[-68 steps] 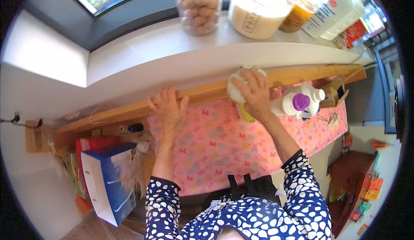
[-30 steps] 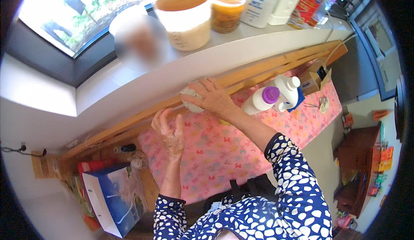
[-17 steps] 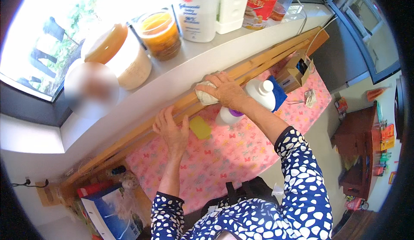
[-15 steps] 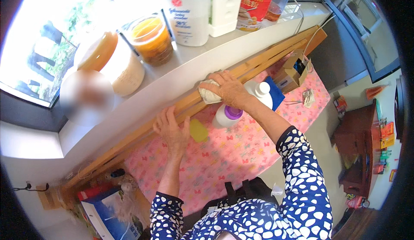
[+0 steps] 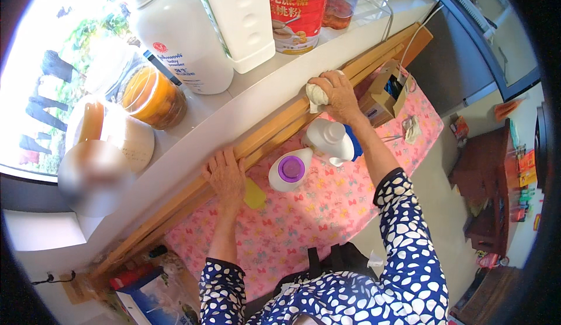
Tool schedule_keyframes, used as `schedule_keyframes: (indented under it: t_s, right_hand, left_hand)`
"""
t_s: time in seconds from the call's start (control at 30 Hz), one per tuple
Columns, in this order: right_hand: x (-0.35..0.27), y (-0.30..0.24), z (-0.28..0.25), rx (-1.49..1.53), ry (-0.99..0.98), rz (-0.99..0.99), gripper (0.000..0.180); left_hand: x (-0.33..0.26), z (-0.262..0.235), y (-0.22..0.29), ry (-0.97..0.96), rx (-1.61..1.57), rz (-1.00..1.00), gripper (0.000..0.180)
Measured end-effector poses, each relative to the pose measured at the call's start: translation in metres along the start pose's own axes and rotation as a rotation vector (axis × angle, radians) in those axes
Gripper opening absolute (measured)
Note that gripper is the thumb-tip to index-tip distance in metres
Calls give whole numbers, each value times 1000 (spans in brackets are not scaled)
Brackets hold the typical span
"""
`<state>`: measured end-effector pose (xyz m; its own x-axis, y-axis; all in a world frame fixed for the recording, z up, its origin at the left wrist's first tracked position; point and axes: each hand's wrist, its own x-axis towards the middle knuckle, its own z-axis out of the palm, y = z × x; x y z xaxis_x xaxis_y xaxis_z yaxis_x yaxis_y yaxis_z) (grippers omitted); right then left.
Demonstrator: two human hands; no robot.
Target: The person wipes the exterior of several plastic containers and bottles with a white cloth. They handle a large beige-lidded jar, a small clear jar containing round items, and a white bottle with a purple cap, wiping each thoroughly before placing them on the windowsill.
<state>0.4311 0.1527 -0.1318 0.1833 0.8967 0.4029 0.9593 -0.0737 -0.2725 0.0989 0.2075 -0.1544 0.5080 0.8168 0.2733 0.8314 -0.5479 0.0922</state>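
Note:
Bunched in my right hand (image 5: 339, 94) is a pale cloth (image 5: 317, 96), pressed on the wooden rail (image 5: 280, 131) that runs along the wall below the sill. My left hand (image 5: 226, 173) rests on the same rail further left, its fingers spread over the wood. Just beside the left palm, a yellow-green flat piece (image 5: 255, 194) lies on the pink patterned cover (image 5: 310, 220). Between my arms stand a white bottle with a purple cap (image 5: 290, 172) and a white jug (image 5: 328, 140). A blue thing (image 5: 354, 142) shows partly behind the jug.
On the windowsill stand a white powder bottle (image 5: 184, 44), a white container (image 5: 242, 18), a red tin (image 5: 297, 15), an orange-lidded jar (image 5: 155, 98) and a pale tub (image 5: 131, 144). An open cardboard box (image 5: 380, 100) sits past my right hand. A brown cabinet (image 5: 488, 187) is at the right.
My right hand has slid along the rail to the right with the cloth. My left hand stays on the rail. The view has shifted, showing the sill items closer.

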Motion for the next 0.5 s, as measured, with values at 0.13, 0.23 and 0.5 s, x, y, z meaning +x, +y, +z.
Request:
schedule_keyframes:
  t_s: [0.13,0.23,0.5]
  right_hand:
    - [-2,-37,14,-80,36,102,67]
    - [-6,-79,30,-12,59,1,58]
    - [-11,-118,32,22,-2,-172,41]
  left_hand:
    - [3,-8,3,-23,-1,6,47]
    - [2,-9,4,19,-17,26,45]
    - [5,-6,5,24,-94,-26,41]
